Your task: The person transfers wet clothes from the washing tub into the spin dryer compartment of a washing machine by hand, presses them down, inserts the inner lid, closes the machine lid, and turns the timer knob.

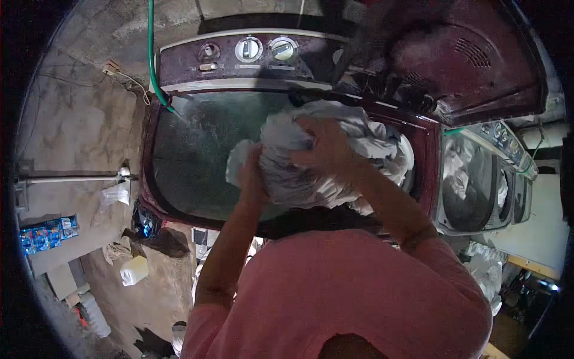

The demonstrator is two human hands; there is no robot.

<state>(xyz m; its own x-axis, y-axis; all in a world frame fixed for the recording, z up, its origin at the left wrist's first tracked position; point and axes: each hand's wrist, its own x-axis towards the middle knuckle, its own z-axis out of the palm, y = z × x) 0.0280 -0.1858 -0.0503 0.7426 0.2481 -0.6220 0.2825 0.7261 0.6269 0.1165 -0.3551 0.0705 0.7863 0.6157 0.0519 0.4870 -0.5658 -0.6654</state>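
A large bundle of whitish, wrinkled cloth (284,176) lies over the middle of a dark red twin-tub washing machine (427,161). My left hand (252,178) grips the bundle from its left side, and a paler bit of cloth sticks out beyond it. From above and to the right, my right hand (326,146) holds the same cloth, its fingers curved over the top. More white laundry (373,140) fills the round spin tub (408,157) under and beside my right forearm. Cloudy water (203,155) stands in the wide wash tub to the left.
A green hose (152,54) hangs into the wash tub's back left corner. Behind the tubs rises the control panel (248,51) with knobs; the raised lid (448,54) is at right. Another washer (478,179) with white cloth adjoins on the right. A plastic jug (134,271) stands on the floor.
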